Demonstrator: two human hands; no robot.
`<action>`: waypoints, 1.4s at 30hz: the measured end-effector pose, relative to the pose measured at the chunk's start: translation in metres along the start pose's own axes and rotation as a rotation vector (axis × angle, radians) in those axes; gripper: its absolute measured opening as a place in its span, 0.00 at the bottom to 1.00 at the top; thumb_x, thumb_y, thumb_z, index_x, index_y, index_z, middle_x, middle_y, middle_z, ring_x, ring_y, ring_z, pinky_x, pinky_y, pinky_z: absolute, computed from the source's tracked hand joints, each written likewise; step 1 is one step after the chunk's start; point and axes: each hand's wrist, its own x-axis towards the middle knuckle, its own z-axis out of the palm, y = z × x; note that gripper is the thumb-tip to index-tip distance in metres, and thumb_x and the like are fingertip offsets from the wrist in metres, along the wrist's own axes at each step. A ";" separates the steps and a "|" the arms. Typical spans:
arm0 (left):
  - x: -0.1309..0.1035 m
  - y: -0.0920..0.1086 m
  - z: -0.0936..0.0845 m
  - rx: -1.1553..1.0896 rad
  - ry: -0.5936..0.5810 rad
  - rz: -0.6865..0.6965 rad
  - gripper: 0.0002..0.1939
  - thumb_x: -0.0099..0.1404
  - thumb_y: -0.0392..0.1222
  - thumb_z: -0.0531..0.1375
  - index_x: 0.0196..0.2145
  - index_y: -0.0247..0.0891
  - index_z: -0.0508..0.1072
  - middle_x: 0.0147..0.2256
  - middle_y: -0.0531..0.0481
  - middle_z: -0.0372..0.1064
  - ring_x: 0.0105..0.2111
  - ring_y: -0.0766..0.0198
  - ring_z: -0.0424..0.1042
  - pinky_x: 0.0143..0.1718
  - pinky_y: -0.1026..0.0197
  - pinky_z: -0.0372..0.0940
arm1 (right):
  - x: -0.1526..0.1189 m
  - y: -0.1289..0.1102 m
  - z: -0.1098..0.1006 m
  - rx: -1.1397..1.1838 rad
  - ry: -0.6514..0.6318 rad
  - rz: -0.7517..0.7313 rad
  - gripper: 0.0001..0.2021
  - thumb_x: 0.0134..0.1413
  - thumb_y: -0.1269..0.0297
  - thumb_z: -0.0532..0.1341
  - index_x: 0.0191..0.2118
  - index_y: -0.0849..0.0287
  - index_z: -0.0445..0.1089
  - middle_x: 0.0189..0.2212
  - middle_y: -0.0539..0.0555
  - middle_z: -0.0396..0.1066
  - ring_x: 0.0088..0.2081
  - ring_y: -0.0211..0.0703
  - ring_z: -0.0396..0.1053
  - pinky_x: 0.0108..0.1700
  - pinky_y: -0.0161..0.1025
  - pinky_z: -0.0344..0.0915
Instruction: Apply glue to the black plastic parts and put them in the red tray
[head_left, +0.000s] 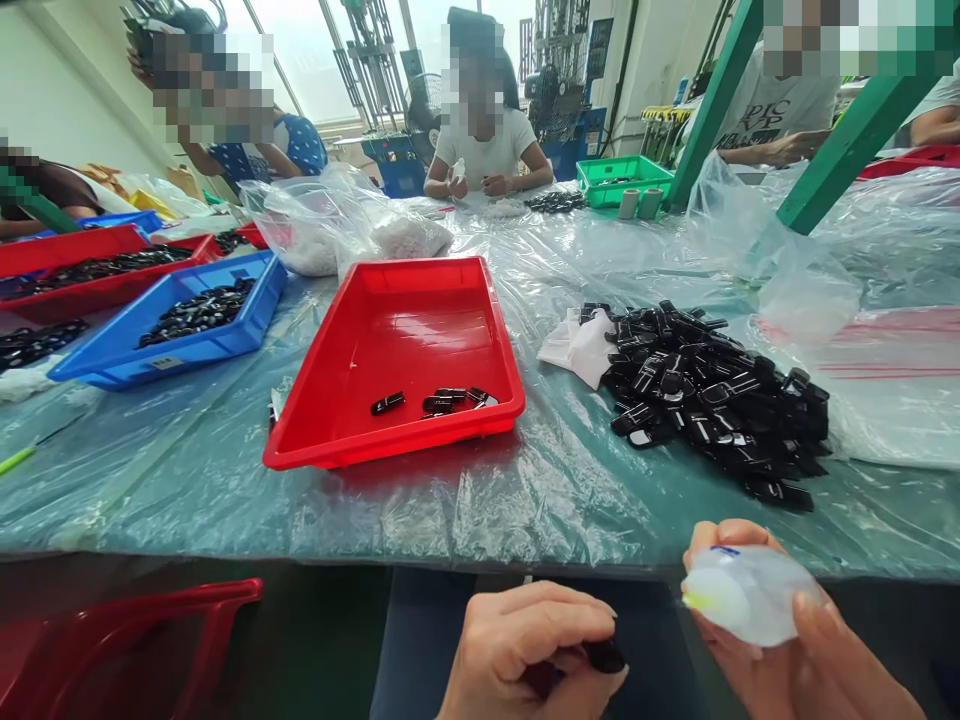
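Observation:
My left hand (529,650) is closed around a small, glossy black plastic part (604,655), just below the table's front edge. The fingers cover most of that part. To the right, my right hand (840,640) grips a whitish, translucent, rounded object (757,595) with a yellow-green tip and a blue mark; I cannot make out its exact kind. A large heap of black plastic parts (705,380) lies on the table beyond my right hand. Several similar parts (442,402) rest near the front end of a red tray (300,435).
A white cloth (581,345) touches the heap. Blue tray (105,370) and red tray (112,285) with black parts stand left. Clear plastic sheeting (225,500) covers the table. Green posts (712,105) rise at right. Several people sit around; a red chair (217,600) is lower left.

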 end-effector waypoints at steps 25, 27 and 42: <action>0.107 -0.008 -0.096 1.039 0.373 0.012 0.15 0.60 0.40 0.62 0.41 0.27 0.78 0.37 0.34 0.78 0.35 0.45 0.75 0.37 0.48 0.68 | 0.068 0.015 -0.002 0.969 0.032 0.151 0.09 0.61 0.60 0.60 0.41 0.62 0.67 0.32 0.50 0.68 0.25 0.34 0.66 0.25 0.34 0.66; 0.110 -0.007 -0.072 0.962 0.282 0.170 0.10 0.64 0.36 0.58 0.39 0.29 0.78 0.37 0.37 0.78 0.36 0.51 0.74 0.41 0.51 0.68 | 0.068 0.015 -0.002 0.981 0.022 0.144 0.09 0.61 0.60 0.60 0.41 0.62 0.67 0.33 0.50 0.68 0.26 0.34 0.66 0.26 0.34 0.66; 0.176 -0.042 0.033 0.770 -0.391 -0.187 0.10 0.67 0.43 0.59 0.42 0.33 0.72 0.41 0.46 0.73 0.39 0.59 0.74 0.40 0.51 0.70 | 0.067 0.013 -0.001 0.940 0.033 0.121 0.09 0.61 0.60 0.60 0.41 0.62 0.68 0.33 0.50 0.68 0.25 0.34 0.66 0.26 0.34 0.67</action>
